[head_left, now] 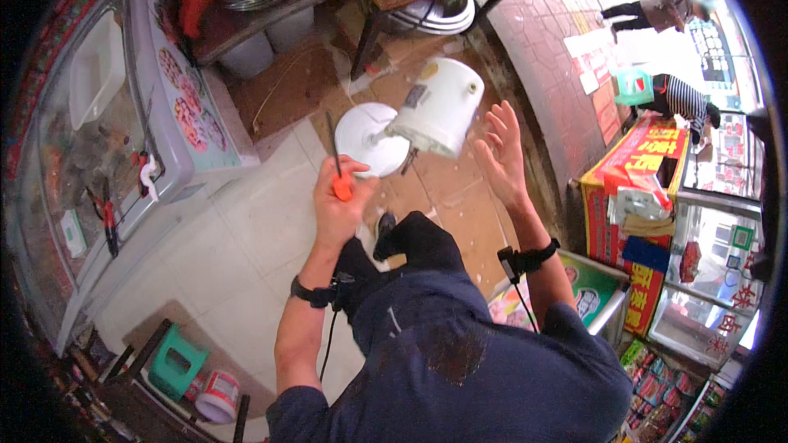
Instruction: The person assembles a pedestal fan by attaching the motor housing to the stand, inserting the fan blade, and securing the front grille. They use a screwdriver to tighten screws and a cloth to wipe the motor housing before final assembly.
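Observation:
My left hand point(335, 215) is closed around the orange handle of a screwdriver point(342, 188), its dark shaft pointing up and away from me. Just beyond that hand is a round white disc point(355, 133), joined by a short neck to a white cylindrical housing point(439, 102) that lies tilted on its side. A label and a small round fitting show on the housing; what supports it cannot be made out. To the right of the housing, my right hand point(502, 156) is raised with the fingers apart, holding nothing. A small gap separates it from the housing.
On the left stands a glass-topped chest point(168, 57) with pliers point(108, 215) and a white tray point(97, 72) on it. Metal basins point(435, 15) sit under a table ahead. A green stool point(176, 363) is at lower left. Two people are outside at upper right.

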The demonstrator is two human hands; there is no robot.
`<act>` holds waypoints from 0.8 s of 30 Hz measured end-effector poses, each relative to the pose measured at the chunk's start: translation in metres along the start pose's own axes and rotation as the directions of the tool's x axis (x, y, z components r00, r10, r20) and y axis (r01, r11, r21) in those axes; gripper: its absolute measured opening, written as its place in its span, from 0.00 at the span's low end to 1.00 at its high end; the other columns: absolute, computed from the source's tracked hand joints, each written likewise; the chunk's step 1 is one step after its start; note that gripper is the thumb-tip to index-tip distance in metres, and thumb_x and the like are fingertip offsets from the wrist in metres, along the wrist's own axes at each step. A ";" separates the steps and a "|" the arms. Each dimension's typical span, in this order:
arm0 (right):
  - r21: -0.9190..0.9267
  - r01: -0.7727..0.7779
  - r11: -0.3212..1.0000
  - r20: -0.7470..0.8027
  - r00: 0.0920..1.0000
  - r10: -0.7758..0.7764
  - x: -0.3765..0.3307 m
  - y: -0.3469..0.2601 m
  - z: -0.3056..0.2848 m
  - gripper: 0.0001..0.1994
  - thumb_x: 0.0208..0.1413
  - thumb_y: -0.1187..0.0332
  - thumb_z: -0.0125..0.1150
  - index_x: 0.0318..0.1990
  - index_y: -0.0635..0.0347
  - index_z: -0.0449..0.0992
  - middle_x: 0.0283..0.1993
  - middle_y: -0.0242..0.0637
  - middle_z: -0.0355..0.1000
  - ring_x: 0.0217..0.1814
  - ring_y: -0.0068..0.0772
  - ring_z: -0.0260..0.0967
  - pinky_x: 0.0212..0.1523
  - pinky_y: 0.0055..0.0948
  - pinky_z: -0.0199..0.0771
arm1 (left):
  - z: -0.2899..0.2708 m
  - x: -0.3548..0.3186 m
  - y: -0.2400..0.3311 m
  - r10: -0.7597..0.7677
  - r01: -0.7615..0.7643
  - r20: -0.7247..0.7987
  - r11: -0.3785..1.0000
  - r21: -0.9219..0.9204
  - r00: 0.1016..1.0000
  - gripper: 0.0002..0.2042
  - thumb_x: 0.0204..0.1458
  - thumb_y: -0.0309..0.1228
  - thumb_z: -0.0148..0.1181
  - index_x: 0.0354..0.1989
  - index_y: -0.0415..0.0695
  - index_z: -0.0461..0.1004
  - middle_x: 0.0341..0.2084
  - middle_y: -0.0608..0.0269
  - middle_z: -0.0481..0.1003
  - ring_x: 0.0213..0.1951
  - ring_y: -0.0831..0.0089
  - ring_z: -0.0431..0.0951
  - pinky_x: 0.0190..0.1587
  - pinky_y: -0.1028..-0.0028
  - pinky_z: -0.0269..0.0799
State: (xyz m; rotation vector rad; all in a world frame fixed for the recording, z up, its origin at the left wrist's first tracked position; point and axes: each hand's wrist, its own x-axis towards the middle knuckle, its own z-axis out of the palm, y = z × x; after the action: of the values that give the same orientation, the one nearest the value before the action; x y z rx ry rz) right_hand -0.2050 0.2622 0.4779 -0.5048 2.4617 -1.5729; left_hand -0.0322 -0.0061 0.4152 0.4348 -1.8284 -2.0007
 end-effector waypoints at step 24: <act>0.397 0.761 0.513 -0.183 0.613 -0.769 0.104 0.110 0.081 0.58 0.58 0.32 0.61 0.81 0.55 0.34 0.80 0.51 0.46 0.82 0.48 0.45 0.78 0.47 0.47 | 0.119 0.098 -0.143 0.840 -0.843 -0.141 0.488 -0.227 0.524 0.70 0.35 0.23 0.85 0.79 0.44 0.30 0.76 0.48 0.45 0.71 0.58 0.61 0.68 0.59 0.70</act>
State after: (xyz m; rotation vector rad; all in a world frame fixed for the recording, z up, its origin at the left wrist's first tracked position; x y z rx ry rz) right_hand -0.2960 0.1972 0.3471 -1.6778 1.7787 -2.3094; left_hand -0.1858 0.0603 0.2886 -0.4917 -1.2852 -1.4422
